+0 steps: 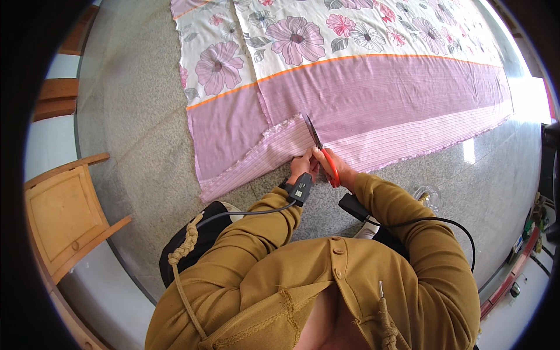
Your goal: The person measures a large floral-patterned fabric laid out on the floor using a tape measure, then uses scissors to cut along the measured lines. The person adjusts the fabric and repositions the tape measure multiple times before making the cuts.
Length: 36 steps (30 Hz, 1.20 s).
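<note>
A large floral fabric sheet [288, 61] with a mauve striped border [385, 92] lies spread on the floor before me. Its near edge is folded over, showing the paler striped underside [275, 153] and a frayed raw rim. At this folded edge, my left hand [302, 166] pinches the fabric, its fingertips close against my other hand. My right hand [341, 168] holds scissors with red handles [331, 168]. Their dark blades [313, 131] point away from me over the fabric and look nearly closed. Part of the left fingers is hidden behind the wrist device.
Speckled stone tiles [144, 144] surround the sheet. A wooden cabinet door or chair-like panel [68, 214] stands at the left. A clear round object [425, 197] sits on the floor beyond my right sleeve. Black cables [249, 213] run along both forearms from wrist devices.
</note>
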Tool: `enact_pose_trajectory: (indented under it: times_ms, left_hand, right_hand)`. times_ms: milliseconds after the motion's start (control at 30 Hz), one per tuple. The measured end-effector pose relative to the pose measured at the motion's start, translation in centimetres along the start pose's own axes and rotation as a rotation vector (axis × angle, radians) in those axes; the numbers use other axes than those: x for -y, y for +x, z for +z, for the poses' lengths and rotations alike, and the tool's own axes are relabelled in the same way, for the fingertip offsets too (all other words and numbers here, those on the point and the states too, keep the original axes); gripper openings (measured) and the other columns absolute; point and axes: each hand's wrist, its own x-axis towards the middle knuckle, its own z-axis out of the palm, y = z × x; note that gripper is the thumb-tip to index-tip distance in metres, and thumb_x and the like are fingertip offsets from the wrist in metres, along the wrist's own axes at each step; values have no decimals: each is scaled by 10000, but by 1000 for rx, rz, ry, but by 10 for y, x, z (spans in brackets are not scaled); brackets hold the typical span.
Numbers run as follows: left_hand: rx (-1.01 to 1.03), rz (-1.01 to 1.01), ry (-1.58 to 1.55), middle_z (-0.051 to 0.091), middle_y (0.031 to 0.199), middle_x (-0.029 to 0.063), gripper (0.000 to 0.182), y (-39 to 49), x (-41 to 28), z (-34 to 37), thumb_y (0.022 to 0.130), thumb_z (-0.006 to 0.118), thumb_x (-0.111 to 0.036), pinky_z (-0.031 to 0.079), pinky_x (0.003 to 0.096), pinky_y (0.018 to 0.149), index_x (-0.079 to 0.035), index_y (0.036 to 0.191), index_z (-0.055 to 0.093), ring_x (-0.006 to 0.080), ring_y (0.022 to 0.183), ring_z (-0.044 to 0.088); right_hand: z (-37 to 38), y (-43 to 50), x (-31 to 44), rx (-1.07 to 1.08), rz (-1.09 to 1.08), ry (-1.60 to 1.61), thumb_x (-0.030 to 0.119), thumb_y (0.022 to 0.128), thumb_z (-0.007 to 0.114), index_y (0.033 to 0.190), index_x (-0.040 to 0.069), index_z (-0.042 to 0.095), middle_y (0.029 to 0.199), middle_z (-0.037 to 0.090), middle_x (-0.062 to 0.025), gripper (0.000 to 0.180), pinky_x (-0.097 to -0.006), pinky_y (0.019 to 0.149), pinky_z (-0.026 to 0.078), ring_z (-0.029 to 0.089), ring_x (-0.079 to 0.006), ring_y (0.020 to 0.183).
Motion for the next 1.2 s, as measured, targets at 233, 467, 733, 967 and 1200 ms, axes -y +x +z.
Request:
enact_pose_trajectory:
  times_ms: [233, 467, 733, 967, 1200]
  left_hand:
    - [31, 13, 0, 581, 722, -21, 121, 0, -1, 0, 788, 612, -206, 391, 243, 569, -98, 804, 560, 107, 654, 554]
    - [92, 9, 22, 587, 784, -8, 137, -2, -2, -2, 804, 592, -225, 407, 275, 610, -94, 830, 563, 121, 714, 557]
    - [56, -32, 30, 588, 865, -3, 165, 7, -1, -6, 826, 569, -240, 383, 294, 684, -108, 925, 560, 131, 781, 542]
    - [56, -10, 36, 594, 850, -19, 132, 8, 0, -8, 822, 575, -229, 369, 285, 679, -136, 914, 562, 118, 784, 546]
    - [72, -5, 56, 592, 816, -54, 122, 13, 2, -11, 819, 581, -260, 345, 248, 598, -158, 884, 565, 74, 744, 552]
  right_hand:
    - [6, 13, -6, -20, -103, 33, 621, 752, 451, 1030, -75, 460, 850, 580, -196, 750, -320, 675, 458, 580, -252, 759]
    - [-2, -9, 12, 169, -89, 167, 635, 754, 434, 947, -30, 519, 690, 549, -126, 698, -307, 452, 413, 510, -162, 559]
    - [3, -7, 15, 75, -118, 230, 617, 786, 386, 824, -17, 554, 567, 496, -76, 657, -288, 373, 358, 436, -137, 442]
    - [-1, 1, 13, -1, -96, 79, 622, 786, 370, 891, -42, 553, 649, 562, -147, 697, -322, 470, 432, 541, -197, 541]
    - [4, 1, 16, -134, -58, -19, 622, 766, 412, 977, -64, 525, 843, 600, -208, 727, -332, 686, 457, 585, -271, 805]
